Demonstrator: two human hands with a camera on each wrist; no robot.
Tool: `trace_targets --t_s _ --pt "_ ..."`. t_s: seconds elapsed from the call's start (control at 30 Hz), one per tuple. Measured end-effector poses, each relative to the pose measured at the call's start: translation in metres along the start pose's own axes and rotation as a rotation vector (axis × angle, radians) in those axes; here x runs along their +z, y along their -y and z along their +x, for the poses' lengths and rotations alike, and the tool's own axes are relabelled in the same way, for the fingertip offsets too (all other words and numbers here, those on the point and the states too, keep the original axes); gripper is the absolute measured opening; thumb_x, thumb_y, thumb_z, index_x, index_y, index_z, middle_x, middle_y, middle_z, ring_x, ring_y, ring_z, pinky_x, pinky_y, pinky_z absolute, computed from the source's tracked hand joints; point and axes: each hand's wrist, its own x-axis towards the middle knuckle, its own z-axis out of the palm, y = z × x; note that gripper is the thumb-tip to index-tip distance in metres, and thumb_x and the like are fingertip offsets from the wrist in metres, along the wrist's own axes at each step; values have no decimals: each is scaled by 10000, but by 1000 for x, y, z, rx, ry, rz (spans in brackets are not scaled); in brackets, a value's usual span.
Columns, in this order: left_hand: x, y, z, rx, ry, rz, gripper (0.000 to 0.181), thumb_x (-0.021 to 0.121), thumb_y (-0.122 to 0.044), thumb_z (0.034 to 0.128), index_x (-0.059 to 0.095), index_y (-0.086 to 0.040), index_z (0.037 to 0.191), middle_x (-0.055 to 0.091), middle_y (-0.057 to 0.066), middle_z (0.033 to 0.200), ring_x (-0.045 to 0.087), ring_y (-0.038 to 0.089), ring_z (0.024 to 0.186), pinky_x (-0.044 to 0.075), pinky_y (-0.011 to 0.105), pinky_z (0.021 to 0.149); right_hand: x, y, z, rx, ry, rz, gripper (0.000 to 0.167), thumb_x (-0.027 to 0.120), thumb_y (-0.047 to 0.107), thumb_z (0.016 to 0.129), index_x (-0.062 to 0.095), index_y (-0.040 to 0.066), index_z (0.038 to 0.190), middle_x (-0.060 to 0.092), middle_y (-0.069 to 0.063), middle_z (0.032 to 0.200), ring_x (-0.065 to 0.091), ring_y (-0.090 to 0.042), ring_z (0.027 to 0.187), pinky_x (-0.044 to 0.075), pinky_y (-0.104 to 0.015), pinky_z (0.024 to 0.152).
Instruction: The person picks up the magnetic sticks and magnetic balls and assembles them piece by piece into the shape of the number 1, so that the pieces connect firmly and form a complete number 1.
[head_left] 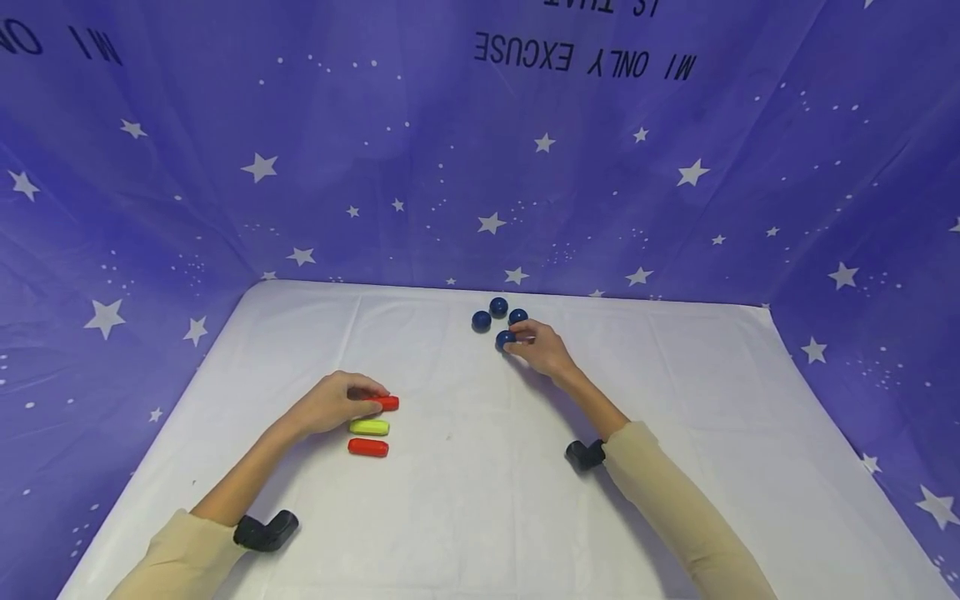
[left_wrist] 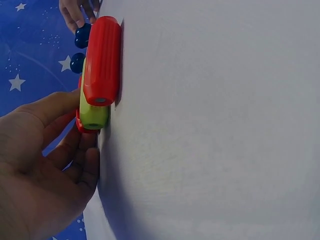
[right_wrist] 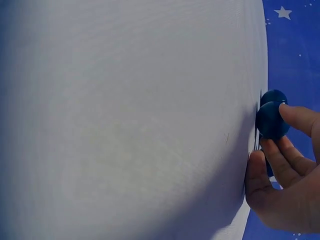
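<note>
On the tabletop (head_left: 450,517), left, lie a ribbed red block (head_left: 368,447), a yellow-green block (head_left: 370,427) and a second red block (head_left: 390,403) pinched by the left hand (head_left: 330,403); farther right, the right hand (head_left: 543,347) pinches a glossy blue ball (head_left: 503,340) near three matching balls (head_left: 498,307).

The bench (head_left: 450,517) was covered in white. Behind the bench and along both its sides hung a purple curtain (head_left: 600,208) with white stars (head_left: 491,223); above its far edge ran upside-down black lettering (head_left: 523,52).
</note>
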Motion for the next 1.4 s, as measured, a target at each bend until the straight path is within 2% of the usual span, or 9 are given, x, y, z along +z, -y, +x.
trace_targets --t_s 0.37,0.57,1.0,1.23,1.4 --pt "6 -4 17 -45 -57 3 205 748 -144 899 762 -70 1090 717 42 1020 617 197 914 489 389 833 -3 -3 -2 12 -10 9 408 729 191 909 639 48 1280 644 -160 1255 584 -312 1181 489 -423 936" --pt "13 -9 28 -15 -74 -1 192 746 -124 898 767 -63 1078 723 66 1037 622 228 945 492 399 840 -6 -7 -2 25 -16 32 390 740 180 895 657 54 1254 659 -149 1230 606 -301 1151 491 -415 932" --pt "29 -23 50 12 -91 32 195 746 -113 895 766 -64 1082 721 87 1077 625 288 1057 474 477 934 -13 -11 -7 33 -4 72 409 741 155 883 651 45 1266 662 -141 1211 601 -298 1148 478 -418 938" --pt "36 -29 57 -17 -86 24 205 739 -97 897 761 -61 1098 715 83 1086 615 272 1033 476 466 932 -14 -11 -11 20 16 76 411 737 152 893 644 38 1276 653 -145 1245 590 -303 1180 462 -426 977" --pt "41 -35 64 -12 -91 20 212 739 -83 891 759 -59 1101 717 76 1077 616 260 1020 474 453 933 -17 -12 -14 28 21 91 416 738 147 892 641 45 1284 644 -146 1263 580 -310 1198 452 -437 993"
